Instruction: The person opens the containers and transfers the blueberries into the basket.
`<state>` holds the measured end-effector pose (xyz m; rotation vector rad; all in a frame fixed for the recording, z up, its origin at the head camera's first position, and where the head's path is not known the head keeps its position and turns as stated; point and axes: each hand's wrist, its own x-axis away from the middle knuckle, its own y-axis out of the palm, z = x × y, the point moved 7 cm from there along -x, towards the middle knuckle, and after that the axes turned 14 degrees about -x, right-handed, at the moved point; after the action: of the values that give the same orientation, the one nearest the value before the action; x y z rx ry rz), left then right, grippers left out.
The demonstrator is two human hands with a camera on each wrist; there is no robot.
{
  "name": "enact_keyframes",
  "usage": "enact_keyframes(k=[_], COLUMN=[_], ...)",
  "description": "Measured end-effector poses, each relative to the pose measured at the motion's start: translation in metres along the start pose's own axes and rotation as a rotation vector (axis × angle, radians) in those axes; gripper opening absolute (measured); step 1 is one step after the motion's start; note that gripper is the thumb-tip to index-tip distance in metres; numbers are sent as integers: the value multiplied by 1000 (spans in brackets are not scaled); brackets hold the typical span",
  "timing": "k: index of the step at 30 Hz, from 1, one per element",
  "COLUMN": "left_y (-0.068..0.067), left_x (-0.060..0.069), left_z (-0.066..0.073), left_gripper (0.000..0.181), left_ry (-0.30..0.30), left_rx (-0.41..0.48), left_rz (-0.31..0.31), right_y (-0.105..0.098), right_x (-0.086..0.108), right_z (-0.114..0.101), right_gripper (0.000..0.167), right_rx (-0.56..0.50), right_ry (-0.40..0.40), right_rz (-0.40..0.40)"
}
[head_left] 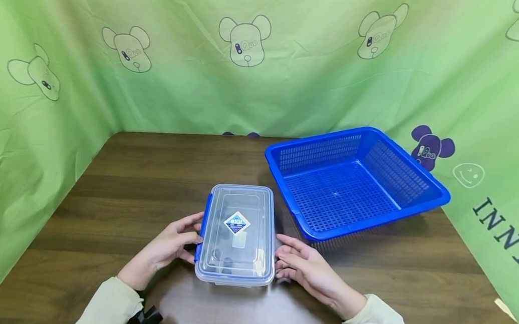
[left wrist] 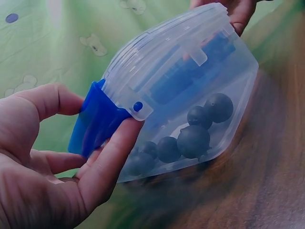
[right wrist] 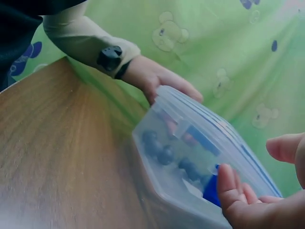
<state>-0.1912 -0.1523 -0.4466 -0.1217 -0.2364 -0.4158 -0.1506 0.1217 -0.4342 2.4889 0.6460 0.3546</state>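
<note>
A clear lidded storage box (head_left: 234, 260) stands on the table, with a diamond-shaped label (head_left: 237, 222) on its lid. Several dark round balls (left wrist: 193, 141) show through its wall in the left wrist view. At the box's left side, my left hand (head_left: 167, 246) pinches a blue latch (left wrist: 97, 119), which angles outward from the wall. My right hand (head_left: 310, 273) is at the opposite side, fingers loosely bent beside the wall. In the right wrist view its fingers partly cover another blue latch (right wrist: 211, 192), low on that side; its thumb is apart from the lid.
A blue perforated basket (head_left: 338, 195) sits behind and right of the box, close to my right hand. Wooden table surface (head_left: 150, 174) extends around the box. Green printed cloth (head_left: 178, 96) hangs along the back and sides.
</note>
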Motion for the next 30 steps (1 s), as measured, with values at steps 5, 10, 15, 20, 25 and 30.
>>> enact_keyframes(k=[5, 10, 15, 20, 25, 30], left_y=[-2, 0, 0, 1, 4, 8], left_x=[0, -2, -6, -6, -6, -6], left_z=[1, 5, 10, 13, 18, 21], left_gripper=[78, 79, 79, 79, 78, 74], left_ry=[-14, -9, 6, 2, 11, 17], left_rx=[-72, -109, -125, -152, -217, -256], left_rz=[24, 18, 4, -5, 6, -5], right_y=[4, 4, 5, 6, 8, 8], right_x=[-8, -10, -11, -12, -12, -13], right_z=[6, 7, 5, 4, 4, 4], right_gripper=[71, 73, 71, 71, 69, 67], right_rx=[44, 59, 74, 71, 74, 98], right_ry=[-29, -36, -39, -41, -50, -60], right_rz=[60, 90, 94, 99, 127, 137])
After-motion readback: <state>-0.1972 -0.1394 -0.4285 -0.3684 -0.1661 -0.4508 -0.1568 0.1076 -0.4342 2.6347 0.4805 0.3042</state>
